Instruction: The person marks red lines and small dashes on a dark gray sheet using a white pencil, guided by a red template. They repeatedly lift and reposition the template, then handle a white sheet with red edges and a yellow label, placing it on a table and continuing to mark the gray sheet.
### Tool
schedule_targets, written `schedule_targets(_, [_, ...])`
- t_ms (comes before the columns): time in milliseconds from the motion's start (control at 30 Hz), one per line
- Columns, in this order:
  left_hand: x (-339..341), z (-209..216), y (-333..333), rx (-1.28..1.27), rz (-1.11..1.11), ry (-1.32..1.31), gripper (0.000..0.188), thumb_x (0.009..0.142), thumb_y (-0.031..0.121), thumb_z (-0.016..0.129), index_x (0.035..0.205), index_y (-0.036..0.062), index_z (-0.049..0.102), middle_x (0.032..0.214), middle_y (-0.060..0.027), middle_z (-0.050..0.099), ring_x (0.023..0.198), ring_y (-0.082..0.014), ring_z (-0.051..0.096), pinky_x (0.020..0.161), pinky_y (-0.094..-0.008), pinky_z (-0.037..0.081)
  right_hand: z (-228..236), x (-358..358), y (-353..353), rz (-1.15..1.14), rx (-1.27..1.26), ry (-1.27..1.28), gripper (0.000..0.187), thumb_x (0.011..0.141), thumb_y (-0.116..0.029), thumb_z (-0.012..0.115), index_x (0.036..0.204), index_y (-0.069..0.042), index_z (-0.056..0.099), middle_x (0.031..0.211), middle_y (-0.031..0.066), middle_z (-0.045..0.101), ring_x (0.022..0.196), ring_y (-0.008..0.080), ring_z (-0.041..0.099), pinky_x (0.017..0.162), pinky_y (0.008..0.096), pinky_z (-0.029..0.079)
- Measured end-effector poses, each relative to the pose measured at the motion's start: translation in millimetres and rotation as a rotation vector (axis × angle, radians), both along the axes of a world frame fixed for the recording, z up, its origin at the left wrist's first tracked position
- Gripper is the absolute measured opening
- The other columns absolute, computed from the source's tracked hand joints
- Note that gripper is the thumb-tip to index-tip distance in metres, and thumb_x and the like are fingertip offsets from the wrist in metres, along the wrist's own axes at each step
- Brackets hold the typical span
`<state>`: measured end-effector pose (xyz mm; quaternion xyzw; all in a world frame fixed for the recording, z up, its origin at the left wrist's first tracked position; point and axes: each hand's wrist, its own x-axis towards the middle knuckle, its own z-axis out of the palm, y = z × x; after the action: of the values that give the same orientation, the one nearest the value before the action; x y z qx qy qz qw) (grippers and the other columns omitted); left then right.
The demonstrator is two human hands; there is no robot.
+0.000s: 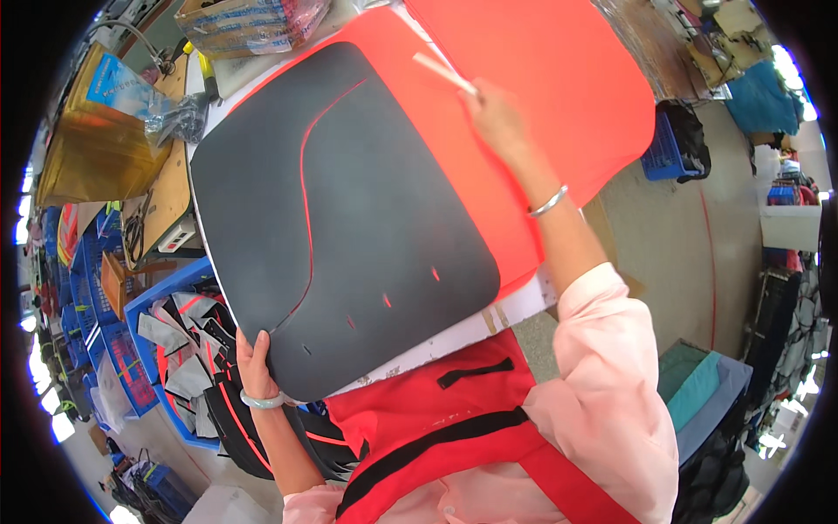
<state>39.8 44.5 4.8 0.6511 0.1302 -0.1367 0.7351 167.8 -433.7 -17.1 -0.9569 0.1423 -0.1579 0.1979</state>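
Observation:
A large black sheet (384, 183) with rounded corners lies on orange-red material (541, 79). Red shows through its long curved slit and several short slots. My left hand (255, 365) grips the sheet's lower left edge, with the thumb on top; its other fingers are partly hidden. Over the orange-red material, beyond the sheet's right edge, my right hand (499, 122) is closed round a slim white stick (443, 72). The stick points up and left and is slightly blurred, so its exact kind does not show.
A blue crate (188, 432) of grey, black and red pieces stands left of the table. Beyond the table's far left lie a taped carton (249, 26) and a gold-coloured box (96, 131). At right are a blue basket (663, 153) and a grey bin (711, 406).

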Motion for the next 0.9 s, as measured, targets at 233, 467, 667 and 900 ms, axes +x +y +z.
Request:
schedule_targets(233, [-1.6, 1.7, -23.3, 0.010, 0.031, 0.096, 0.056, 0.089, 0.001, 0.058, 0.141, 0.0016, 0.036, 0.125, -0.0121, 0.057, 0.108, -0.0198, 0.059, 0.095, -0.0321, 0.046, 9.3, 70.6, -258.9, -0.309, -0.135, 0.053, 0.045, 0.092, -0.048, 0.045, 0.109, -0.011, 0.064, 0.109, 0.0208, 0.064, 0.102, 0.0403, 0.060, 0.085, 0.0498, 0.048])
schedule_targets(467, [1.6, -8.8, -54.6, 0.199, 0.077, 0.019, 0.068, 0.088, -0.004, 0.058, 0.147, 0.0017, 0.026, 0.129, -0.0167, 0.055, 0.114, -0.0206, 0.057, 0.099, -0.0310, 0.042, 13.1, 50.8, -366.3, -0.602, -0.251, 0.186, 0.048, 0.093, -0.050, 0.040, 0.120, -0.015, 0.059, 0.120, 0.0159, 0.061, 0.114, 0.0380, 0.056, 0.094, 0.0489, 0.044])
schedule_targets(667, [1.9, -11.4, -66.8, 0.295, 0.139, -0.010, 0.066, 0.088, -0.003, 0.057, 0.147, 0.0003, 0.026, 0.127, -0.0157, 0.057, 0.112, -0.0198, 0.057, 0.099, -0.0301, 0.042, 24.2, 64.0, -370.5, -0.628, -0.368, 0.135, 0.045, 0.095, -0.047, 0.039, 0.117, -0.015, 0.060, 0.114, 0.0163, 0.064, 0.107, 0.0391, 0.059, 0.089, 0.0489, 0.046])
schedule_targets(900, [9.6, -9.8, -70.0, 0.380, 0.067, 0.013, 0.065, 0.089, -0.002, 0.057, 0.147, -0.0005, 0.027, 0.127, -0.0154, 0.056, 0.113, -0.0186, 0.056, 0.099, -0.0298, 0.041, 44.9, 9.3, -258.1, -0.094, -0.060, -0.017, 0.036, 0.096, -0.037, 0.047, 0.115, -0.013, 0.066, 0.090, 0.0071, 0.069, 0.085, 0.0237, 0.065, 0.075, 0.0367, 0.049])
